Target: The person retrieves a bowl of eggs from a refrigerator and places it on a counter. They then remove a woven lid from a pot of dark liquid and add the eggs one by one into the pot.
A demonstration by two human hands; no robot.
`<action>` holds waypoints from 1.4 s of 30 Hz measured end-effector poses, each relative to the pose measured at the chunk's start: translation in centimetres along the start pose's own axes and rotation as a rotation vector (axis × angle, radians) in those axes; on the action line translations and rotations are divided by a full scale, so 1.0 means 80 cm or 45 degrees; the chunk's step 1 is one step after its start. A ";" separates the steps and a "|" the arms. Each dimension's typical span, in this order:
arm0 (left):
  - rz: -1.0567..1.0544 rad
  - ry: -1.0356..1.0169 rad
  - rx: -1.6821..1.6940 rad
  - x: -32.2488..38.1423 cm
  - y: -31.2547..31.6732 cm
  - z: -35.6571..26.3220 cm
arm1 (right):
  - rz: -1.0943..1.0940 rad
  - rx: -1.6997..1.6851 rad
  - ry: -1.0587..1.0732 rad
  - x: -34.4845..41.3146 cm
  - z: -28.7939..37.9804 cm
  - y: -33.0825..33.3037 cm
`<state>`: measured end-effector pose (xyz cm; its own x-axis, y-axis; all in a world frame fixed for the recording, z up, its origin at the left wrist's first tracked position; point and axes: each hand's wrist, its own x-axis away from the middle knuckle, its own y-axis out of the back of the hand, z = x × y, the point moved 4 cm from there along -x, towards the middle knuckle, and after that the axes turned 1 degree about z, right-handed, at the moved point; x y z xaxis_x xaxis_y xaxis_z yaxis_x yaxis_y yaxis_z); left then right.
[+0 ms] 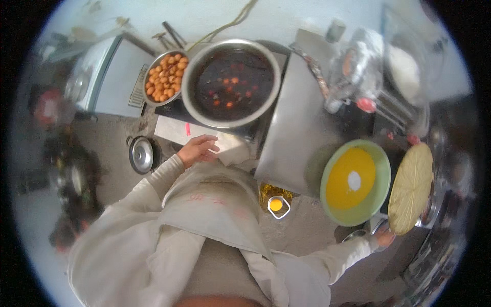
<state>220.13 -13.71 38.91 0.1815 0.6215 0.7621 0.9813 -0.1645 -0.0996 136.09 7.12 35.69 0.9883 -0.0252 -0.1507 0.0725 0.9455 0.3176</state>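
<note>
A large metal basin [185, 82] holds dark liquid with several round orange-brown items in it, on a dark cooktop. Beside its left rim stands a smaller metal bowl [147, 95] filled with round orange-brown items that look like eggs. My left hand [198, 149], fingers bent and apart, is in front of the cooktop beside a pale cloth [231, 149]; it seems to hold nothing. At the far right my right hand [384, 236] is at the lower edge of a round woven, straw-coloured disc [411, 190]; its grip is partly hidden. Left of the disc, a green plastic basin [386, 169] holds yellow contents with a white patch.
A bare metal worktop [303, 115] lies right of the cooktop. An oil container with a yellow cap [275, 205] stands on the floor near my apron. A lidded pot [142, 155] is at lower left, below a white cabinet [121, 78]. Plastic bags [358, 65] lie at upper right.
</note>
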 end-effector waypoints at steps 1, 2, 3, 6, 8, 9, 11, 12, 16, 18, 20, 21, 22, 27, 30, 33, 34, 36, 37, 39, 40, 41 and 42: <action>0.015 -0.002 0.003 0.000 0.005 0.006 | -0.112 -0.292 -0.057 0.032 0.028 0.008; -0.006 0.024 0.022 -0.003 0.013 0.009 | -0.214 -0.292 -0.070 0.066 0.058 0.013; -0.010 0.016 0.043 0.000 0.022 0.017 | -0.184 -0.453 -0.053 0.105 0.088 0.018; -0.035 0.044 0.100 -0.008 0.056 0.028 | -0.014 -0.483 0.023 0.215 0.160 -0.004; -0.048 0.052 0.143 -0.020 0.082 0.035 | 0.165 -0.506 0.116 0.284 0.198 -0.030; -0.059 0.050 0.169 -0.030 0.097 0.039 | 0.220 -0.500 0.110 0.321 0.212 -0.047; -0.091 0.043 0.224 -0.043 0.130 0.047 | 0.358 -0.510 0.115 0.395 0.237 -0.086; -0.105 0.046 0.257 -0.055 0.146 0.051 | 0.549 -0.504 0.127 0.432 0.251 -0.109; -0.185 0.029 0.453 -0.103 0.210 0.065 | 0.947 -0.272 0.036 0.562 0.284 -0.210; -0.293 -0.002 0.530 -0.132 0.239 0.066 | 1.171 -0.241 0.043 0.613 0.290 -0.271; -0.420 -0.057 0.612 -0.159 0.265 0.062 | 1.382 -0.162 0.103 0.647 0.291 -0.331; -0.456 -0.063 0.655 -0.171 0.275 0.060 | 1.476 -0.069 0.148 0.661 0.290 -0.368; -0.488 -0.069 0.687 -0.184 0.283 0.056 | 1.521 0.053 0.136 0.670 0.284 -0.405; -0.502 -0.063 0.599 -0.233 0.301 0.044 | 1.667 0.436 0.676 0.702 0.255 -0.552; -0.561 -0.168 0.721 -0.240 0.302 0.049 | 1.633 0.607 1.005 0.721 0.239 -0.608; -0.557 -0.181 0.597 -0.237 0.297 0.055 | 1.633 0.806 1.092 0.753 0.228 -0.628; -0.519 -0.195 0.638 -0.234 0.291 0.057 | 1.674 0.836 1.030 0.762 0.227 -0.625; -0.486 -0.196 0.668 -0.229 0.281 0.059 | 1.523 0.830 1.448 0.793 0.248 -0.610; -0.465 -0.238 0.650 -0.228 0.276 0.057 | 1.444 0.870 1.549 0.807 0.261 -0.604; -0.399 -0.188 0.778 -0.226 0.269 0.059 | 1.678 0.620 1.528 0.861 0.281 -0.595; -0.386 -0.172 0.766 -0.224 0.268 0.058 | 1.784 0.518 1.488 0.886 0.293 -0.588; -0.370 -0.168 0.757 -0.223 0.269 0.057 | 1.874 0.453 1.505 0.917 0.304 -0.583; -0.352 -0.164 0.749 -0.220 0.269 0.056 | 1.970 0.391 1.502 0.951 0.312 -0.580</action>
<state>238.36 -24.79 20.49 -0.1118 0.6733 0.7308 0.8573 0.4373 -0.2717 211.23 -46.79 32.87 -0.3403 0.9397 -0.0333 -0.4721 -0.1401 0.8703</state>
